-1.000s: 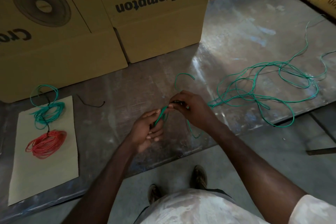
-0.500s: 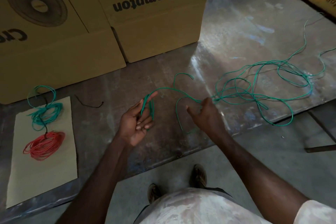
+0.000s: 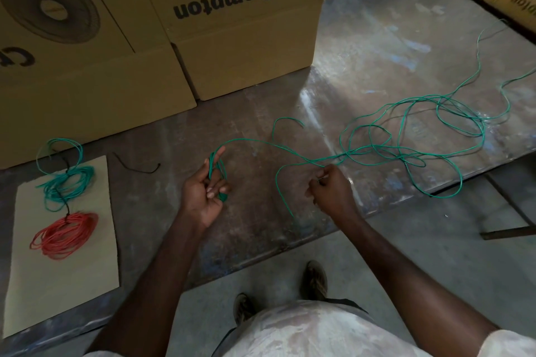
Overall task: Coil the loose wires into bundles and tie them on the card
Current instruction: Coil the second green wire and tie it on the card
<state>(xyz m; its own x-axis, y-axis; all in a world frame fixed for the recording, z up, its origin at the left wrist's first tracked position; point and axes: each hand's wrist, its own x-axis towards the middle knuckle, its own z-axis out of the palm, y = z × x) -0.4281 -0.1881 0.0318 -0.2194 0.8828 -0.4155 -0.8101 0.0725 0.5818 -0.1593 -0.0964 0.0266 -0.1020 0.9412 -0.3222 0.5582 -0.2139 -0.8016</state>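
Holding a few small loops of green wire wound over its fingers, left hand sits palm-up above the surface, index finger extended, other fingers curled on the loops. Right hand closed, thumb and forefinger pinching the same wire further along; a slack loop hangs between the hands, dropping toward the near edge of the surface. Rest of wire lies in a loose tangle to the right, one loop close to the near edge, strands trailing off far right. Card at near left carries a green bundle and, nearer, a red bundle, joined by a black tie. Short black tie piece lies beside the card. Cardboard boxes wall off the far left; open surface lies far right.
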